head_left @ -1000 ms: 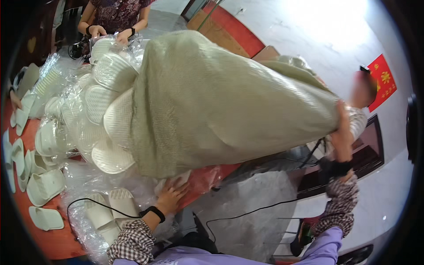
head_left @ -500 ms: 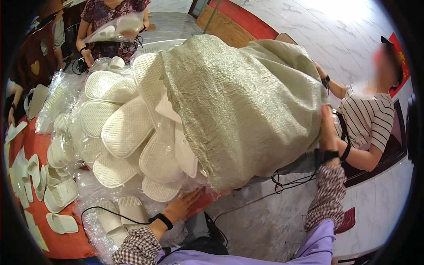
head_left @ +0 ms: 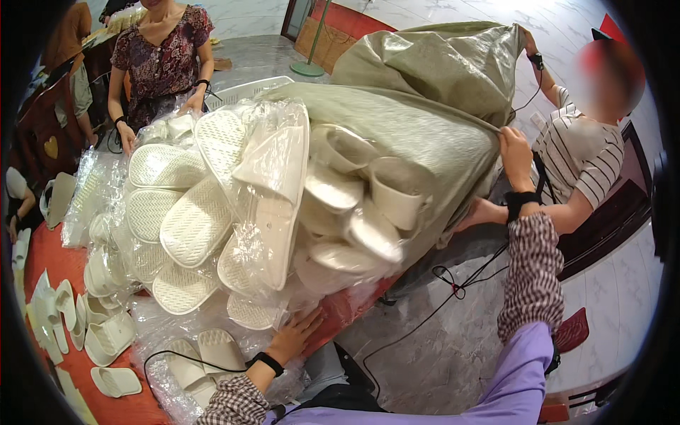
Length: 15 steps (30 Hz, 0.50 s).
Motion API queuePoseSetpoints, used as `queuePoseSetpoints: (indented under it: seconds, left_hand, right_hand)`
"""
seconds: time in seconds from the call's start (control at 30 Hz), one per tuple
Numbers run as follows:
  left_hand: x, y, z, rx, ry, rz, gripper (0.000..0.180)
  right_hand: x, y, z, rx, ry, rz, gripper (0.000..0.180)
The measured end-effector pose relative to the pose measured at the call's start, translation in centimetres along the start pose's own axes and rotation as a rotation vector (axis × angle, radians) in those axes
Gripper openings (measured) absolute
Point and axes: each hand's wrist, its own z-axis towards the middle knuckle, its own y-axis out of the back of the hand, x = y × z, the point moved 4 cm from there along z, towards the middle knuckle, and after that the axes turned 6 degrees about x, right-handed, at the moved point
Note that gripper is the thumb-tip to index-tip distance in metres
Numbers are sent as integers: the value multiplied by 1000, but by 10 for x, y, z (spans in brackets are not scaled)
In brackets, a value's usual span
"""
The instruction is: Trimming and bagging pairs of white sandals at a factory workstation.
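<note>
A large grey-green woven sack [head_left: 432, 74] lies across the pile, its mouth toward the left. Cream slippers [head_left: 195, 223] in clear plastic bags spill from it onto the table; a few near the mouth are blurred by motion. My right hand [head_left: 516, 154] grips a fold of the sack at its right side. My left hand [head_left: 294, 335] rests flat with fingers spread on the red table edge, just below the heap and touching or close to the lowest bagged slippers. A co-worker in a striped shirt [head_left: 577, 145] holds the sack with both hands, one high and one low.
Across the table, a person in a patterned top [head_left: 159, 53] has both hands at the pile. Behind the heap sits a white plastic basket [head_left: 248, 88]. Loose slippers [head_left: 113, 340] lie on the red tabletop [head_left: 134, 389] at left. A black cable [head_left: 425, 319] trails over the floor.
The sack has been pulled up and back to the right, uncovering more slippers. My right hand rose with it; my left hand stayed nearly in place. The person across lowered a bagged pair.
</note>
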Motion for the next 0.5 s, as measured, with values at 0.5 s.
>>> queuePoseSetpoints:
  seconds: [0.5]
  left_hand:
    - [11, -43, 11, 98, -14, -275, 85]
  right_hand:
    - [64, -85, -262, -86, -1188, 899, 48]
